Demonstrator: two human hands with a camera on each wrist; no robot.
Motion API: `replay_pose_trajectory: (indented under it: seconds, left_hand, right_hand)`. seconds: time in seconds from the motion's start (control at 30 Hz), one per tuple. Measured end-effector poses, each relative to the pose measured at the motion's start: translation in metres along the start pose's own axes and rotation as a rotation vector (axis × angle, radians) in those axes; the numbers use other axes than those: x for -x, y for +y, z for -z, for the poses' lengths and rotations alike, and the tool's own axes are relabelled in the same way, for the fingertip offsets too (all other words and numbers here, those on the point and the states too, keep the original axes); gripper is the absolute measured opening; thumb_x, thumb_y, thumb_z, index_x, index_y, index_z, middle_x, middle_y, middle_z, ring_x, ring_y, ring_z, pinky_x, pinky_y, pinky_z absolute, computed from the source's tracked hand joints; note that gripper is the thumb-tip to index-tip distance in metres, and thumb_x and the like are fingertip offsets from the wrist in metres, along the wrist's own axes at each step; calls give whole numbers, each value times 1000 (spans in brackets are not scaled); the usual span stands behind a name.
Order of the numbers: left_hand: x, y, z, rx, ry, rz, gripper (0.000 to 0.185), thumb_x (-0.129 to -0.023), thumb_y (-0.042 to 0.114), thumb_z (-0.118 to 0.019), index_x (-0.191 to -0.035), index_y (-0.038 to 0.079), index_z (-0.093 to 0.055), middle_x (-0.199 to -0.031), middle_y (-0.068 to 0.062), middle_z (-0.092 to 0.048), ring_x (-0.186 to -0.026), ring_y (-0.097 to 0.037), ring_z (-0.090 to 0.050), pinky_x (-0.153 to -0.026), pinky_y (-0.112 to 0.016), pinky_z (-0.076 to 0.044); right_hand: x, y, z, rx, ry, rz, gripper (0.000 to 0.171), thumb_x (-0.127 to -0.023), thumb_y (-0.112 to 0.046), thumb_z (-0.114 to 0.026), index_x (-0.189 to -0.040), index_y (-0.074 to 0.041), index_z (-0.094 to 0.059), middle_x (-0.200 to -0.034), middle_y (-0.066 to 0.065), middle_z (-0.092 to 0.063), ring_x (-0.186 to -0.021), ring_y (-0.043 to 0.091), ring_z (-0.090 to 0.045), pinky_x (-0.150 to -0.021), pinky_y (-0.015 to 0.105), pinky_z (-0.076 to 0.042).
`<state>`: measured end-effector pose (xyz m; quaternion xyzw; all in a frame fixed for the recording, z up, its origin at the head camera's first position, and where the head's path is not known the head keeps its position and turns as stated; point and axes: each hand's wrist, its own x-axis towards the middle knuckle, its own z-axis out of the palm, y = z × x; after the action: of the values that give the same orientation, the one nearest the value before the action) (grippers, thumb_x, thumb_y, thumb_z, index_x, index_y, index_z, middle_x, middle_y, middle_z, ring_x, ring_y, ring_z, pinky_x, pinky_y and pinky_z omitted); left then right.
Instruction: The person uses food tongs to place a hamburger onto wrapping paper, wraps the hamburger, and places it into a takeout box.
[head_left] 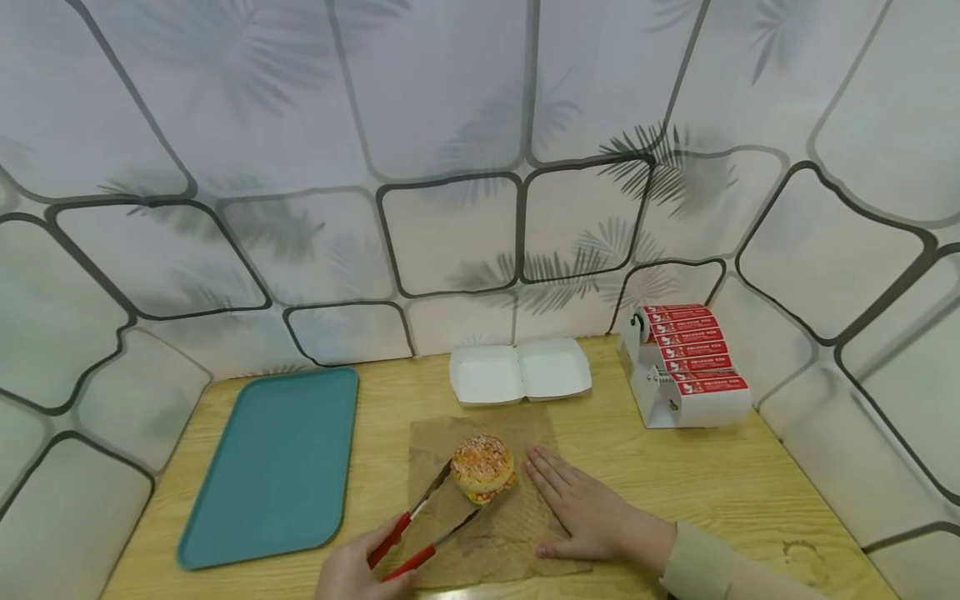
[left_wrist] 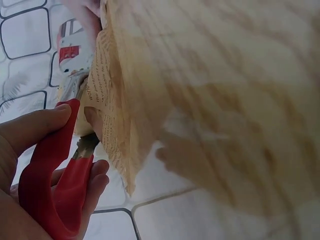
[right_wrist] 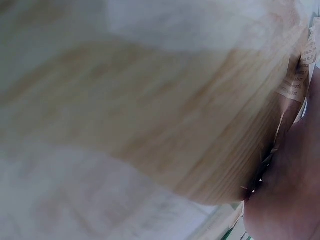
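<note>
Both hands are bare, with no gloves, rings or watch showing. The right hand (head_left: 592,512) emerges from a long, pale beige sleeve (head_left: 720,571) ending in a snug cuff at its wrist. The left hand (head_left: 360,571) shows no sleeve.

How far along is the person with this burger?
Done: the brown paper lies spread on the table, and the white box stands open behind it. In hand: the left hand grips red-handled tongs clamping the burger over the paper, while the right hand presses the sheet flat. Left, seemingly: wrapping it; box and teal tray hold nothing yet.
</note>
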<state>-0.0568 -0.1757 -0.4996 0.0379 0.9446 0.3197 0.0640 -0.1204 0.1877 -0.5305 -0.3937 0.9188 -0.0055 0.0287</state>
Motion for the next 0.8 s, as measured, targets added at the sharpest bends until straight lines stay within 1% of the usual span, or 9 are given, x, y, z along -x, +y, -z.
replay_pose_trajectory:
  seconds: [0.23, 0.47, 0.57, 0.8]
  left_hand:
    - [-1, -2, -4, -17, 11, -16, 69, -73, 31, -98, -132, 6, -75, -110, -10, -82, -92, -26, -79, -69, -26, -60]
    - [-2, -4, -5, -42, 31, -24, 68, -70, 30, -100, -130, 8, -77, -110, -12, -82, -91, -25, -78, -69, -26, -59]
    - [-3, -5, -5, -49, 23, -24, 68, -70, 30, -100, -130, 9, -77, -111, -12, -82, -92, -26, -78, -69, -27, -59]
    - [-6, -7, -5, -52, -21, -9, 69, -72, 31, -99, -132, 8, -75, -111, -10, -81, -93, -24, -77, -70, -30, -59]
  right_hand:
    - [0, -1, 0, -1, -3, 1, 109, -99, -83, -37, -165, 3, -29, -175, 23, -24, -162, 38, -28, -126, 46, -42]
    - [0, -2, 3, 13, 10, 3, 109, -99, -83, -38, -164, 4, -31, -174, 25, -26, -161, 39, -30, -126, 46, -41]
    - [0, -3, 6, 6, 9, 4, 109, -99, -82, -39, -164, 5, -31, -173, 25, -27, -161, 39, -31, -126, 46, -42]
    - [0, -3, 7, -6, 5, 4, 108, -99, -82, -39, -164, 4, -31, -173, 25, -27, -161, 40, -30, -125, 47, -43]
